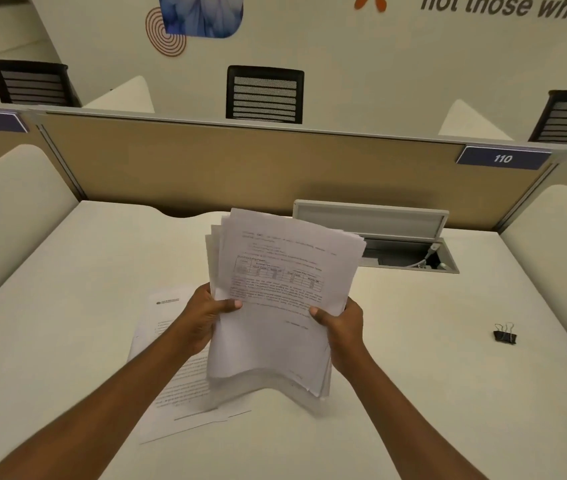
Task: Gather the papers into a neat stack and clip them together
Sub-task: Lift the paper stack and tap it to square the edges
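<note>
A loose stack of printed papers (275, 299) stands nearly upright over the middle of the white desk (67, 306), its sheets fanned and uneven at the top. My left hand (206, 317) grips the stack's left edge, thumb on the front sheet. My right hand (341, 327) grips its right edge the same way. The stack's lower edge curls on or just above the desk. One more printed sheet (167, 375) lies flat on the desk under my left forearm. A black binder clip (505, 336) sits on the desk far to the right, apart from both hands.
An open cable hatch (410, 254) with a raised grey lid is set in the desk behind the papers. A tan partition (206, 168) labelled 110 closes the back. White side dividers flank the desk. Black chairs stand beyond the partition.
</note>
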`<state>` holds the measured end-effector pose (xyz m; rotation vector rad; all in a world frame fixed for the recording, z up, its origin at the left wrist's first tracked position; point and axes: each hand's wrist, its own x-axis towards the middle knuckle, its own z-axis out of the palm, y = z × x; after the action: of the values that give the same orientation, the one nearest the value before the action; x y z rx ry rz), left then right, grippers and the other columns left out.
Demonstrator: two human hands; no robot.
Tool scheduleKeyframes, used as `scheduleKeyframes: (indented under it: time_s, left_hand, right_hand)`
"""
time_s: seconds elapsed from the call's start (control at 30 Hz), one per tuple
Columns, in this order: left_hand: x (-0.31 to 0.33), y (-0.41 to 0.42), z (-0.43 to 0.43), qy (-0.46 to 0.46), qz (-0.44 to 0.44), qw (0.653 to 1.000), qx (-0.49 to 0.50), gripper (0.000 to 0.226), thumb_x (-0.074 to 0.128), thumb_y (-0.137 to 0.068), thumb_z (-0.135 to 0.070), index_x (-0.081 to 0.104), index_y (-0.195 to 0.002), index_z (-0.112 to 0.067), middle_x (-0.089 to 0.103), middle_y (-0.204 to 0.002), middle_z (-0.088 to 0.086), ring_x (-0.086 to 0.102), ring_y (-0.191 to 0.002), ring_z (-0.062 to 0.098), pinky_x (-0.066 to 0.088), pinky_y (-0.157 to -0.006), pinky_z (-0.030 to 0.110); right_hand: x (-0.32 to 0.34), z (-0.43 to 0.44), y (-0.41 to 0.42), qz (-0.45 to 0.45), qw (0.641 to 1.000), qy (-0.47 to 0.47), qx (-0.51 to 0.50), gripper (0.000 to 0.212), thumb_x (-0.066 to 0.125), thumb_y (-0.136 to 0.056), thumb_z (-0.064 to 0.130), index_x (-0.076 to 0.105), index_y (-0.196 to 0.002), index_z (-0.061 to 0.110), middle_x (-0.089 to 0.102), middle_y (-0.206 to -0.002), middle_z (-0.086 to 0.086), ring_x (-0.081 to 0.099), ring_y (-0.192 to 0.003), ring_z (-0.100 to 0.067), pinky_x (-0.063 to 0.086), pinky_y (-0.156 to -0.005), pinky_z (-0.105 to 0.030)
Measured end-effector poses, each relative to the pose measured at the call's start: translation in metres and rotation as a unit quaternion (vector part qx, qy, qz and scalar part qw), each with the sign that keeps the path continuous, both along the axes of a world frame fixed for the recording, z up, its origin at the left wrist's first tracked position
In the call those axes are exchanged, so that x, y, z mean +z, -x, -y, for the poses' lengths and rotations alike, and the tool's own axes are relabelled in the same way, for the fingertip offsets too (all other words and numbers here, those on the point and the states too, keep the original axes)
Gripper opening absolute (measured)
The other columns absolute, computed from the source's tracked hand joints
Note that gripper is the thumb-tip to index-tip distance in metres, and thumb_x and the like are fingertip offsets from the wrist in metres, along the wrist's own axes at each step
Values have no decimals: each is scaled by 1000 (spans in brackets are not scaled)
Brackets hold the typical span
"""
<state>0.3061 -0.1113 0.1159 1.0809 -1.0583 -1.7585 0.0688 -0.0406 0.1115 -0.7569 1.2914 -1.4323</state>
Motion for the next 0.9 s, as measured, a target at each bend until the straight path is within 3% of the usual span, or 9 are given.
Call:
scheduleKeyframes:
  time_s: [0.17,0.33,0.43,0.53,0.63,0.7,0.77,0.9]
  left_hand:
    - [8,8,-9,28,-19,998,-53,73,93,-46,-20,67,-113,-6,69,-113,17,68,-99,33,57,-78,43]
    - [15,16,-17,34,-47,996,-66,74,94,-44,-20,65,-111,-8,71,-106,15,69,-92,32,58,-74,46]
    - [18,20,-21,35,-44,996,-72,76,94,-44,-21,63,-113,-7,70,-107,15,69,-92,33,58,-74,48]
    - [23,25,-25,37,-39,996,-71,78,94,-43,-23,62,-113,-9,70,-107,14,69,-92,32,58,-75,48]
    - [29,33,-27,45,-36,996,-67,71,93,-46,-21,64,-110,-12,70,-106,13,69,-92,32,58,-75,48]
    - [32,39,-27,59,-31,996,-63,54,84,-59,-11,66,-109,-15,70,-106,13,68,-93,33,58,-77,51]
    - [34,46,-27,74,-19,996,-55,41,73,-69,-6,68,-107,-20,70,-105,11,68,-94,32,57,-80,52]
    - [30,62,-27,89,7,996,-26,35,72,-69,-8,73,-98,-27,72,-103,9,66,-98,35,55,-85,54]
  right_hand:
    - [1,-10,18,-8,997,70,8,60,77,-57,9,57,-113,4,63,-110,-23,63,-100,-43,56,-81,-59]
    - [7,-17,26,8,996,80,29,92,90,-50,28,40,-125,10,59,-117,-20,60,-106,-41,54,-81,-61]
    - [11,-23,28,-22,996,87,25,66,81,-60,13,50,-118,13,63,-113,-18,62,-103,-40,55,-81,-60]
    - [19,-28,29,-35,996,76,10,36,73,-64,8,67,-98,19,72,-100,-11,67,-93,-37,57,-79,-56]
    - [25,-31,32,-51,996,77,-20,30,70,-63,5,71,-87,23,75,-87,1,69,-86,-32,59,-74,-46]
    - [28,-32,35,-63,994,83,-35,29,69,-63,6,70,-86,24,75,-84,4,69,-84,-30,60,-72,-43]
    - [29,-34,39,-80,992,85,-44,28,69,-65,8,68,-88,23,74,-83,6,69,-81,-25,60,-70,-38]
    - [24,-38,45,-109,988,92,-62,28,69,-67,12,66,-91,25,72,-89,3,69,-81,-21,60,-68,-32]
